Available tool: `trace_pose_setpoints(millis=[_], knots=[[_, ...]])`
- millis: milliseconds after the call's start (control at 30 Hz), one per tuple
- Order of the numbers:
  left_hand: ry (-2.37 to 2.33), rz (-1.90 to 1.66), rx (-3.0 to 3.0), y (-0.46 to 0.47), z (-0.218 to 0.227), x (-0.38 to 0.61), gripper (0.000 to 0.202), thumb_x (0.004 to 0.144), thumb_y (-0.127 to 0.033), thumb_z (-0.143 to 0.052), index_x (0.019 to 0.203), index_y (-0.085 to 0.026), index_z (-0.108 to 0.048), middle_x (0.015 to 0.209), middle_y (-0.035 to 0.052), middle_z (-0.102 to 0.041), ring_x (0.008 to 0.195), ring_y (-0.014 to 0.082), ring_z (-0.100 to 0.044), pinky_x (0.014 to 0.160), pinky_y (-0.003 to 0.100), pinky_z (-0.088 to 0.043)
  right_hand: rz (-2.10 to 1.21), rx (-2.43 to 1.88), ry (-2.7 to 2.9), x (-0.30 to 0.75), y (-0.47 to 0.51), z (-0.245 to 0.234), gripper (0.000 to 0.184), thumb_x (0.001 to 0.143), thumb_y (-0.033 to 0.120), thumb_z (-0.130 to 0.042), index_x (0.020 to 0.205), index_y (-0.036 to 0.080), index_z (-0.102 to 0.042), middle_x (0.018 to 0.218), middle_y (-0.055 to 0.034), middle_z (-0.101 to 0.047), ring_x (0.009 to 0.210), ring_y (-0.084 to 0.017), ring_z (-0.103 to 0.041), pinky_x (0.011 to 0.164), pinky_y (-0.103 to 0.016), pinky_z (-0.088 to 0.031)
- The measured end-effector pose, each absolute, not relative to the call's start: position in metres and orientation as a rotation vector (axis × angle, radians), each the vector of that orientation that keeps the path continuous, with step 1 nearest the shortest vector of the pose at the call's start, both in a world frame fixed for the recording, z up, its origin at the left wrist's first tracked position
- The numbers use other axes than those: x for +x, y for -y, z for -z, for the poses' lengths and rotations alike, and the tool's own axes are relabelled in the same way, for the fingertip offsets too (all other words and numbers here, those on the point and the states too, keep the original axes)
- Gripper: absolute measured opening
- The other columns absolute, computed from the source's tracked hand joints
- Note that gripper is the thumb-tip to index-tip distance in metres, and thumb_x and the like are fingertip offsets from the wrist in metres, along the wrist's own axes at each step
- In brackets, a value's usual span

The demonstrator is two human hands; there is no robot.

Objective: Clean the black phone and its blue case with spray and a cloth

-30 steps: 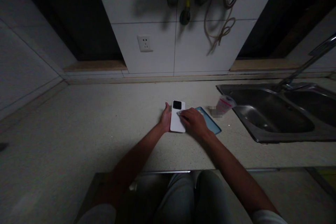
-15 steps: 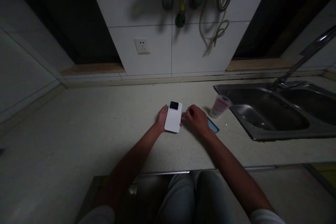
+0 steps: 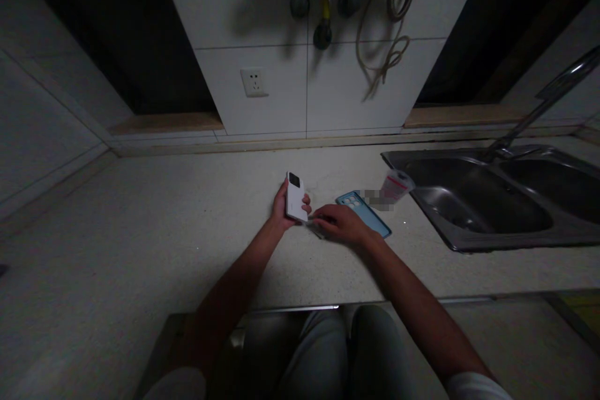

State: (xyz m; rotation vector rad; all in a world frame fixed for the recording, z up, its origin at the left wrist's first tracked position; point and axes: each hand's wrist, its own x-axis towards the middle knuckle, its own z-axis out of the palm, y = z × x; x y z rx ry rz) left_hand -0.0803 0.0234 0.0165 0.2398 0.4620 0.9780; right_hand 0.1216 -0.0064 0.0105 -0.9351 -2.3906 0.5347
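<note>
A white phone (image 3: 295, 200) with a black camera block lies tilted in my left hand (image 3: 280, 205), back side up, the fingers wrapped round its edges. My right hand (image 3: 338, 223) is closed in a pinch just right of the phone's lower end. Whatever its fingertips hold is too small and dark to name, and I cannot tell whether they touch the phone. Under and behind the right hand, a blue phone case (image 3: 370, 219) with camera cutouts rests on the counter.
A clear plastic cup (image 3: 396, 186) with red print leans beside the sink (image 3: 482, 200); part of it is blurred out. The pale countertop (image 3: 187, 212) runs along a tiled wall with a socket (image 3: 254, 82) and hanging pipes. A faucet (image 3: 544, 106) rises at right.
The phone has shifted left and turned, its lower end swinging right. My right hand has come down and left towards that end, uncovering more of the blue case.
</note>
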Motion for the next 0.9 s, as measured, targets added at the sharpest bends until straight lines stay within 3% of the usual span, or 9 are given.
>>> trace_pose_setpoints(millis=[233,400,467,567,733,900], knots=[[-0.425,-0.826,0.281,-0.032,-0.008,-0.082,0.064,0.093,-0.074,-0.028,0.082,-0.018,-0.058,0.062,0.0046,-0.053,0.042,0.0095,-0.042,0.033,0.016,-0.029,-0.073,-1.331,1.938,0.145,-0.010,-0.016,0.028,0.097,0.032,-0.047,0.098,0.018,-0.071,0.090,-0.0106,-0.071,0.081,-0.023,-0.063,0.075,-0.033,-0.048],[-0.478,-0.825,0.365,-0.037,-0.002,-0.084,0.074,0.093,-0.076,-0.016,0.102,-0.020,-0.063,0.056,-0.0003,-0.048,0.035,0.0090,-0.033,0.029,0.018,-0.023,0.085,-1.657,1.904,0.150,-0.010,-0.011,0.034,0.090,0.025,-0.057,0.120,0.012,-0.066,0.117,-0.0199,-0.065,0.105,-0.032,-0.060,0.087,-0.041,-0.048],[-0.530,-0.883,0.398,-0.035,-0.002,-0.083,0.064,0.096,-0.071,-0.023,0.110,-0.022,-0.062,0.056,-0.0030,-0.047,0.034,0.0080,-0.033,0.030,0.016,-0.024,0.096,-1.760,1.971,0.149,-0.009,-0.008,0.037,0.087,0.019,-0.059,0.122,0.009,-0.064,0.124,-0.0239,-0.062,0.106,-0.034,-0.060,0.086,-0.043,-0.047],[-0.613,-0.958,0.445,-0.028,-0.005,-0.079,0.042,0.097,-0.057,-0.047,0.112,-0.020,-0.061,0.058,-0.0057,-0.047,0.036,0.0063,-0.039,0.033,0.014,-0.030,0.067,-1.848,2.043,0.147,-0.006,-0.006,0.030,0.085,0.014,-0.058,0.114,0.010,-0.067,0.116,-0.0247,-0.065,0.097,-0.034,-0.064,0.078,-0.041,-0.047],[-0.721,-1.041,0.468,-0.020,-0.005,-0.065,0.023,0.090,-0.038,-0.067,0.085,-0.017,-0.059,0.057,-0.0039,-0.053,0.039,0.0092,-0.047,0.038,0.020,-0.039,-0.030,-1.947,2.032,0.147,-0.004,-0.010,0.025,0.087,0.016,-0.059,0.110,0.014,-0.068,0.110,-0.0227,-0.067,0.094,-0.033,-0.066,0.071,-0.038,-0.046],[-0.724,-1.144,0.437,-0.022,-0.002,-0.057,0.010,0.082,-0.020,-0.069,0.088,-0.016,-0.063,0.065,0.0011,-0.064,0.060,0.0173,-0.065,0.070,0.030,-0.055,-0.164,-2.016,2.050,0.147,-0.004,-0.011,0.027,0.092,0.015,-0.054,0.116,0.013,-0.065,0.111,-0.0227,-0.066,0.099,-0.032,-0.066,0.075,-0.036,-0.046]])
